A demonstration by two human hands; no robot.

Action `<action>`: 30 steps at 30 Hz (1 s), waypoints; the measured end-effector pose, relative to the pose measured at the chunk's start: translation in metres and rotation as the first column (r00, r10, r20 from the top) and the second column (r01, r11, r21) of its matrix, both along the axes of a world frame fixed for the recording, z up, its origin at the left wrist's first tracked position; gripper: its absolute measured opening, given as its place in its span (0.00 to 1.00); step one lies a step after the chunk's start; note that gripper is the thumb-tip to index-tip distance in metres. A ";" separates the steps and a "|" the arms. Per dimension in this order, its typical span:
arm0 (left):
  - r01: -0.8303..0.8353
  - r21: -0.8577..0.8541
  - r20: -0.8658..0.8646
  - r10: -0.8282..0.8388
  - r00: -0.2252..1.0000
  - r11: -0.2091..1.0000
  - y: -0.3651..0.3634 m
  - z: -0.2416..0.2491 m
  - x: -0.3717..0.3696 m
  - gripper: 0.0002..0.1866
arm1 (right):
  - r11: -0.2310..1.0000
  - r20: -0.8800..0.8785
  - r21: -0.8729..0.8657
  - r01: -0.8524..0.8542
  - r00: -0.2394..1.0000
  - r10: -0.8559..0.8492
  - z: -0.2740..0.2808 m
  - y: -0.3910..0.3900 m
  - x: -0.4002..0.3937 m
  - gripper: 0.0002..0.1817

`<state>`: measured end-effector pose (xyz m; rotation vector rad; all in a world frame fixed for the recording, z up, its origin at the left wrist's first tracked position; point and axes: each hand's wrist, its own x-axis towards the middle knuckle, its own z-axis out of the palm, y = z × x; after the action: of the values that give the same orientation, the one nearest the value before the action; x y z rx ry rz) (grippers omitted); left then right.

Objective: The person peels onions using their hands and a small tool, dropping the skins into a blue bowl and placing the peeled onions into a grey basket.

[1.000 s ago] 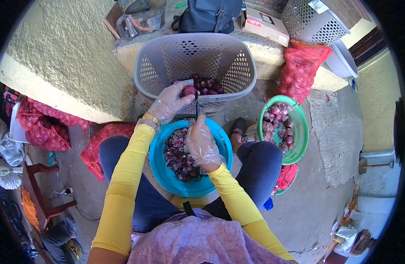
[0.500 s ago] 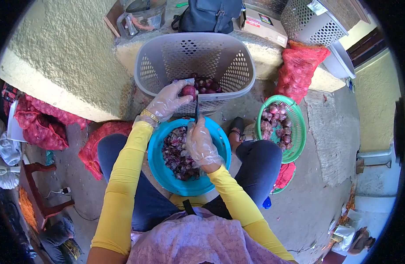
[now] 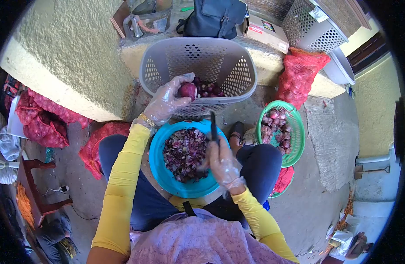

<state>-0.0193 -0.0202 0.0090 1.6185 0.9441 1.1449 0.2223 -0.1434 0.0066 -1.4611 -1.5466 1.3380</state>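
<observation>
A red onion (image 3: 188, 91) sits in my left hand (image 3: 166, 100), which wears a clear plastic glove and is closed round it at the near rim of the grey basket (image 3: 198, 102). More red onions (image 3: 209, 89) lie inside that basket. My right hand (image 3: 223, 165), also gloved and partly blurred, grips a knife (image 3: 214, 125) with its dark blade pointing up and away. This hand is over the right side of a blue basin (image 3: 157, 176). Onion skins and trimmings (image 3: 185, 154) fill much of the basin's bottom.
At the right stands a green basket (image 3: 297, 132) holding onions. Behind it leans a red mesh sack (image 3: 299, 77). More red sacks (image 3: 39, 119) lie at the left. A black backpack (image 3: 211, 20) and a cardboard box (image 3: 266, 33) rest on the ledge.
My right hand has swung right and toward me with the knife, away from the onion. My left hand still holds the onion in nearly the same place.
</observation>
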 end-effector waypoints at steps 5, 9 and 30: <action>0.086 -0.227 0.404 0.014 0.915 0.970 -0.006 0.035 0.005 0.35 | 0.960 -0.091 0.275 -0.050 0.993 0.077 0.030 0.058 0.014 0.09; 0.152 -0.210 0.558 -0.009 0.830 0.966 -0.007 0.059 0.005 0.39 | 0.980 -0.223 0.143 -0.140 0.960 0.170 0.079 0.093 0.003 0.12; -0.058 -0.181 0.469 0.138 0.872 0.982 0.016 0.061 -0.004 0.33 | 0.999 -0.427 -0.011 -0.036 0.904 0.028 0.069 0.166 -0.036 0.13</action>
<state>-0.0228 -0.0041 0.0701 1.0860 0.7704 1.4175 0.1866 0.0223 0.0751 -1.0603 -1.2752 1.5703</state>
